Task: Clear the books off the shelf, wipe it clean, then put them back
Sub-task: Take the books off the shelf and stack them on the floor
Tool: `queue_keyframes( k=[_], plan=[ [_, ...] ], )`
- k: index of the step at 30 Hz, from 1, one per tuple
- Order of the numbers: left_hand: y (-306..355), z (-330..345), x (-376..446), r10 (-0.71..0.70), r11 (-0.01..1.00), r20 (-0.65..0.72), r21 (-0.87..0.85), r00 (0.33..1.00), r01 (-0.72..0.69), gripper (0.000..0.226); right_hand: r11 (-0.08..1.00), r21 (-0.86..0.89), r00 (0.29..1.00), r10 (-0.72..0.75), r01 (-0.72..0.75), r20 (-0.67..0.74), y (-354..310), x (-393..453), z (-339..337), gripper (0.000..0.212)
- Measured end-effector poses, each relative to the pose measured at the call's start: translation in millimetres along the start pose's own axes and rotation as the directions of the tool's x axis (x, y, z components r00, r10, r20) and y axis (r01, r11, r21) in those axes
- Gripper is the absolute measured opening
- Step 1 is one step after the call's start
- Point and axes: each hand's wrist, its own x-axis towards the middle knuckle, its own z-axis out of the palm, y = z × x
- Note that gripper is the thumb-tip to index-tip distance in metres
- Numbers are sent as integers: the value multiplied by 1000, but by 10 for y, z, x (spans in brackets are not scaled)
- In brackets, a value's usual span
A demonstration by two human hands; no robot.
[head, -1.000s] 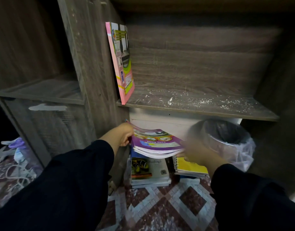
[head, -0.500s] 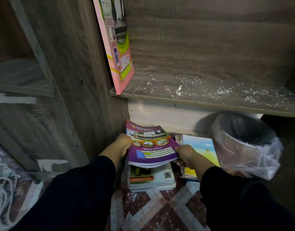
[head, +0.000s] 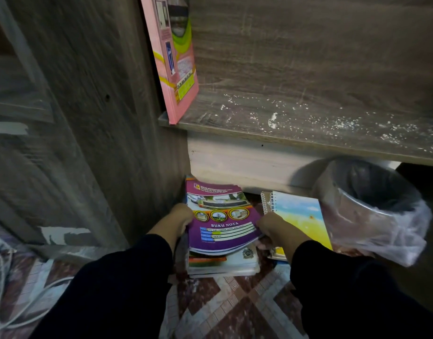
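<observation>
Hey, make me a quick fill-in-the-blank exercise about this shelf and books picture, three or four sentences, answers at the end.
1. Both hands, left hand and right hand, hold a purple notebook titled BUKU ____.
2. The only book on the shelf is ____ and leans against the left wall.
3. The shelf board is speckled with ____ dust.
4. The spiral notebook lies on the floor between the book pile and the lined ____.

Answers: NOTA; pink; white; bin
</observation>
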Motion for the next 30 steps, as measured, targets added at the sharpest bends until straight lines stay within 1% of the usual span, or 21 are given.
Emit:
queue_keyframes(
  k=[2, 3, 4, 5, 6, 8, 9, 10, 12, 14, 15, 16, 17, 18, 20, 22, 23, 24, 26, 28, 30],
  plan=[
    [27, -24, -70, -5, 999, 1, 50, 1000, 5, 19, 996, -92, 1000, -13, 12, -2, 5, -69, -32, 21],
    [37, -28, -109, 16, 998, -5, 57, 1000, -15, 17, 991, -135, 1000, -20, 18, -9, -3, -105, -56, 14],
    [60, -38, -143, 38, 998, -14, 49, 999, -37, 16, 984, -172, 999, -44, 38, -30, -11, -134, -87, 12],
    [105, -55, -184, 60, 998, -46, 36, 997, -59, 16, 975, -215, 996, -66, 51, -62, -34, -168, -116, 15],
    [169, -80, -248, 100, 994, -95, 64, 991, -94, 14, 959, -273, 991, -100, 73, -85, -68, -200, -149, 15],
    [338, -152, -416, 236, 967, -242, 157, 941, -203, 17, 932, -346, 983, -152, 108, -102, -140, -289, -254, 28],
    [430, -201, -533, 301, 947, -321, 213, 898, -242, 20, 932, -344, 982, -158, 113, -106, -182, -346, -321, 29],
    [563, -258, -697, 376, 921, -399, 265, 837, -287, 24, 934, -333, 978, -174, 127, -115, -236, -394, -402, 25],
    [811, -348, -961, 549, 836, -508, 345, 664, -427, 31, 935, -319, 969, -206, 155, -136, -311, -434, -559, 18],
    [1100, -445, -1194, 677, 722, -552, 374, 487, -582, 32, 927, -321, 947, -262, 194, -184, -389, -503, -731, 22],
    [1247, -487, -1283, 711, 676, -562, 378, 423, -633, 33, 917, -333, 929, -300, 218, -218, -436, -562, -807, 22],
    [1389, -525, -1374, 732, 644, -562, 385, 385, -661, 36, 900, -362, 901, -348, 242, -261, -490, -639, -880, 22],
    [1515, -563, -1438, 744, 628, -562, 401, 363, -667, 38, 880, -397, 861, -400, 263, -316, -546, -747, -954, 24],
    [1629, -593, -1505, 745, 630, -562, 417, 359, -656, 40, 854, -442, 808, -454, 274, -375, -596, -836, -1027, 27],
    [1818, -650, -1557, 741, 648, -549, 432, 387, -627, 41, 797, -523, 689, -561, 302, -459, -695, -982, -1158, 27],
    [1963, -701, -1524, 735, 664, -510, 409, 447, -626, 39, 732, -583, 587, -659, 354, -471, -786, -1027, -1263, 22],
    [2030, -727, -1470, 731, 671, -481, 376, 484, -639, 39, 701, -610, 556, -693, 370, -459, -836, -1009, -1315, 23],
    [2079, -749, -1421, 727, 677, -448, 340, 521, -653, 40, 673, -635, 537, -718, 378, -442, -881, -985, -1360, 24],
    [2129, -779, -1308, 723, 685, -390, 295, 571, -666, 42, 649, -667, 552, -728, 365, -406, -943, -918, -1427, 24],
    [2142, -784, -1207, 729, 681, -364, 299, 580, -668, 44, 640, -691, 580, -719, 337, -383, -969, -853, -1452, 23],
    [2142, -773, -1173, 728, 682, -375, 302, 575, -666, 43, 646, -690, 605, -704, 327, -373, -949, -810, -1438, 23]
  ],
)
